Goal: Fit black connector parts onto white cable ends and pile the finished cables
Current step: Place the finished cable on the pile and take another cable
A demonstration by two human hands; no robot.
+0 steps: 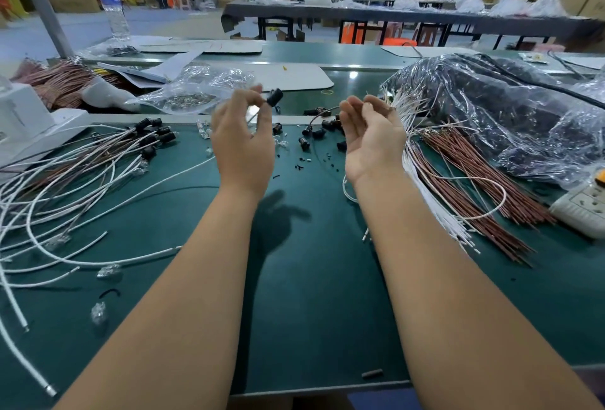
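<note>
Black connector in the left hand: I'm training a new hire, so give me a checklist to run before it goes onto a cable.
1. Connector gripped: ok, the left hand pinches the black connector at its fingertips.
2. Cable end in the right hand: cannot tell, its fingers curl near thin wires but a pinch is not clear.
3. Connector opening facing the cable: cannot tell.
4. Spare connectors within reach: ok, loose black connectors lie on the green mat.
5. Pile for finished cables: ok, the finished pile lies to the left.
</note>
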